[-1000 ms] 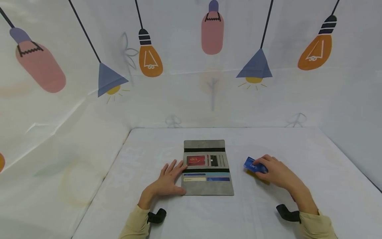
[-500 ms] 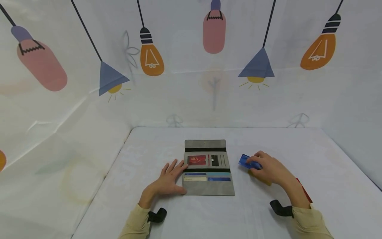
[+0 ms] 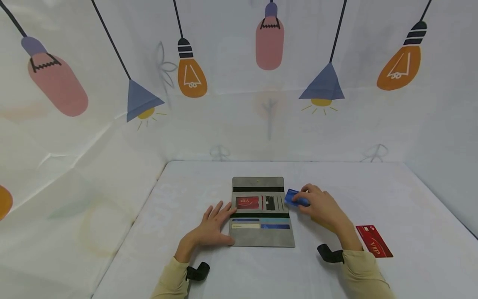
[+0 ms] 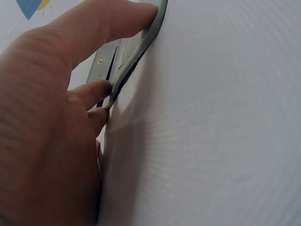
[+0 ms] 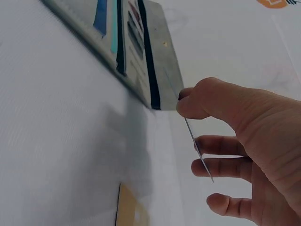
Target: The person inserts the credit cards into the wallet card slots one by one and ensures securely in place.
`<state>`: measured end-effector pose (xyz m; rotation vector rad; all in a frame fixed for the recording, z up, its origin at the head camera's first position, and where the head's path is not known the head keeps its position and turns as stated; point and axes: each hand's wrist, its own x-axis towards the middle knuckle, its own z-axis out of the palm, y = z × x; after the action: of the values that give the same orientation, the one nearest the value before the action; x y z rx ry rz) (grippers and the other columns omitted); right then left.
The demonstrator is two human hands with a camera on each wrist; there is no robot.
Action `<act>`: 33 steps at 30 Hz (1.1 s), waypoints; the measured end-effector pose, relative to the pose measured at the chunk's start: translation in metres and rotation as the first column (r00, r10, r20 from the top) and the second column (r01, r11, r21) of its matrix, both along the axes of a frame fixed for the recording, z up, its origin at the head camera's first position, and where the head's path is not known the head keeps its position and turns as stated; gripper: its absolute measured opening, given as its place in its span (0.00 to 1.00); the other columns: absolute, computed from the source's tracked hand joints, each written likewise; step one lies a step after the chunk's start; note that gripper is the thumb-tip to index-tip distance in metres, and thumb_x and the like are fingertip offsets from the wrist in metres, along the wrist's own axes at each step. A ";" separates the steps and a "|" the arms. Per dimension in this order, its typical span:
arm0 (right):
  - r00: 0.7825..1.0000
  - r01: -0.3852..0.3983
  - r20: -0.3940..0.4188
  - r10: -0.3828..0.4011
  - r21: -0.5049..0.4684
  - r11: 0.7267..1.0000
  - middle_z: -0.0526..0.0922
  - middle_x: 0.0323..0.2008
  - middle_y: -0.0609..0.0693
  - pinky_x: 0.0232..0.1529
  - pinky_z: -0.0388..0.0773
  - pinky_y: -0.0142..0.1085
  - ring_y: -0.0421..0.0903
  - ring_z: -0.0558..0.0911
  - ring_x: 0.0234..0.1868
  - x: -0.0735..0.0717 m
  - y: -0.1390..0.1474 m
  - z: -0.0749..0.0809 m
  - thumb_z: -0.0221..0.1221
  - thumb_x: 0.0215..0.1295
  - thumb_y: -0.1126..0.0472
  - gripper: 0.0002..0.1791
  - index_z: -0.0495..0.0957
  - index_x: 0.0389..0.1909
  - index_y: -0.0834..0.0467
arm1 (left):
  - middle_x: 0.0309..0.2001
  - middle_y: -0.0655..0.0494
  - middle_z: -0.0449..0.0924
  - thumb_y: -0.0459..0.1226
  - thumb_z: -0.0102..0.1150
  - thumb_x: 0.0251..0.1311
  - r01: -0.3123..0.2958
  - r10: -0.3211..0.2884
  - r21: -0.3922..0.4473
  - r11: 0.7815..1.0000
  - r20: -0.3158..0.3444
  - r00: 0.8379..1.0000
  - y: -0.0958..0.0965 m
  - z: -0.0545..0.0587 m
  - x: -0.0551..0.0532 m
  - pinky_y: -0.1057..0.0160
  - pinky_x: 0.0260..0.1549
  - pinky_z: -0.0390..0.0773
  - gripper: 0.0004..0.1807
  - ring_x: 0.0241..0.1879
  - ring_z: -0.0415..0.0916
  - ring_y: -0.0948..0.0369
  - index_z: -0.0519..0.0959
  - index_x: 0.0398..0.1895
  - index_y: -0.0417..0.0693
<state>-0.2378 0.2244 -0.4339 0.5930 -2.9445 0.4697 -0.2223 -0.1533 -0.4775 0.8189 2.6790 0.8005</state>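
A grey wallet (image 3: 261,239) lies unfolded on the white table, with a red VIP card (image 3: 247,202) and several other cards in its slots. Along its left edge rests my left hand (image 3: 210,229), fingers spread; in the left wrist view the thumb (image 4: 136,19) lies on the wallet's rim. My right hand (image 3: 326,210) pinches a blue card (image 3: 291,196) between thumb and fingers, just right of the wallet's upper half. The right wrist view shows this card edge-on, raised above the table, overlapping the wallet's flap (image 5: 164,61).
A second red VIP card (image 3: 374,241) lies on the table right of my right wrist. Below the right hand is a gold card (image 5: 130,207), mostly hidden by the forearm in the head view. Behind the table hangs a white sheet (image 3: 231,124) printed with lamps.
My right hand has carried the blue card leftward to the wallet's right side. The red card on the table has come out from behind the right forearm. The left hand has stayed put.
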 end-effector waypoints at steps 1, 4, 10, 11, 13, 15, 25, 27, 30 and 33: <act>1.000 0.005 -0.006 -0.005 0.005 1.000 0.77 0.49 0.56 0.49 0.73 0.60 0.57 0.77 0.51 0.000 -0.002 0.001 0.65 0.60 0.59 0.10 0.86 0.43 0.47 | 0.78 0.45 0.48 0.54 0.68 0.48 0.000 -0.001 -0.002 1.000 -0.003 1.000 0.000 -0.001 0.000 0.37 0.71 0.34 0.52 0.78 0.34 0.43 0.58 0.76 0.47; 1.000 0.019 -0.012 -0.019 0.000 1.000 0.77 0.49 0.56 0.49 0.72 0.59 0.57 0.77 0.52 -0.001 -0.010 0.003 0.65 0.61 0.59 0.10 0.86 0.44 0.48 | 0.78 0.46 0.48 0.54 0.68 0.48 0.002 -0.002 -0.001 1.000 -0.004 1.000 -0.001 -0.003 0.000 0.37 0.71 0.34 0.52 0.78 0.33 0.44 0.58 0.77 0.48; 0.995 0.074 -0.060 -0.077 -0.039 0.996 0.77 0.49 0.57 0.45 0.73 0.58 0.56 0.77 0.51 -0.003 -0.018 -0.003 0.66 0.60 0.58 0.11 0.86 0.43 0.48 | 0.79 0.47 0.48 0.55 0.67 0.48 0.001 -0.001 -0.004 1.000 -0.004 1.000 -0.002 -0.006 0.000 0.38 0.71 0.33 0.52 0.78 0.33 0.45 0.58 0.77 0.49; 0.994 0.083 -0.072 -0.086 -0.040 0.996 0.78 0.49 0.58 0.44 0.73 0.57 0.56 0.77 0.50 -0.003 -0.019 -0.005 0.66 0.59 0.57 0.11 0.86 0.43 0.48 | 0.79 0.47 0.48 0.55 0.67 0.48 0.002 -0.002 -0.004 1.000 -0.004 1.000 -0.002 -0.006 0.000 0.38 0.71 0.33 0.52 0.78 0.33 0.45 0.58 0.77 0.49; 0.992 0.091 -0.090 -0.094 -0.032 0.995 0.78 0.48 0.57 0.41 0.73 0.54 0.56 0.77 0.49 -0.004 -0.021 -0.007 0.66 0.59 0.57 0.11 0.87 0.43 0.48 | 0.79 0.47 0.48 0.55 0.67 0.48 0.003 -0.003 -0.005 1.000 -0.005 1.000 -0.002 -0.006 0.000 0.38 0.71 0.33 0.52 0.78 0.33 0.45 0.58 0.77 0.49; 0.991 0.095 -0.098 -0.096 -0.016 0.995 0.78 0.48 0.57 0.39 0.72 0.53 0.55 0.77 0.48 -0.005 -0.022 -0.008 0.67 0.58 0.57 0.11 0.87 0.43 0.48 | 0.79 0.48 0.48 0.55 0.67 0.48 0.002 -0.003 -0.009 1.000 -0.009 1.000 -0.001 -0.006 0.000 0.38 0.71 0.33 0.52 0.78 0.33 0.45 0.58 0.77 0.50; 0.994 0.094 -0.057 -0.093 0.017 0.995 0.77 0.49 0.56 0.43 0.72 0.58 0.56 0.77 0.51 -0.005 -0.030 -0.016 0.66 0.59 0.57 0.11 0.86 0.44 0.47 | 0.79 0.49 0.47 0.55 0.66 0.48 0.000 0.000 -0.021 1.000 -0.014 1.000 0.000 -0.004 -0.001 0.39 0.71 0.33 0.52 0.79 0.33 0.46 0.57 0.77 0.51; 0.994 0.096 -0.060 -0.095 0.015 0.995 0.77 0.49 0.56 0.43 0.71 0.58 0.56 0.76 0.51 -0.005 -0.032 -0.018 0.66 0.59 0.57 0.11 0.86 0.44 0.47 | 0.79 0.48 0.48 0.55 0.67 0.48 0.001 -0.001 -0.016 1.000 -0.014 1.000 -0.001 -0.004 -0.001 0.39 0.71 0.34 0.52 0.78 0.33 0.46 0.58 0.77 0.50; 0.993 0.104 -0.054 -0.103 0.028 0.994 0.78 0.49 0.56 0.44 0.71 0.58 0.57 0.76 0.51 -0.005 -0.033 -0.020 0.66 0.58 0.57 0.12 0.85 0.44 0.47 | 0.79 0.47 0.48 0.55 0.67 0.48 0.003 -0.003 -0.010 1.000 -0.013 1.000 -0.001 -0.004 -0.001 0.38 0.71 0.34 0.52 0.78 0.33 0.45 0.58 0.77 0.49; 0.994 0.106 -0.038 -0.104 0.050 0.993 0.78 0.49 0.56 0.44 0.70 0.59 0.57 0.76 0.51 -0.005 -0.035 -0.021 0.66 0.58 0.57 0.12 0.85 0.44 0.48 | 0.79 0.47 0.48 0.55 0.67 0.48 0.005 -0.005 -0.014 1.000 -0.010 1.000 -0.002 -0.003 -0.001 0.38 0.71 0.34 0.52 0.78 0.33 0.45 0.58 0.77 0.49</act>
<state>-0.2431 0.1891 -0.4546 0.4442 -2.9433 0.3695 -0.2236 -0.1554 -0.4807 0.8281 2.6875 0.7783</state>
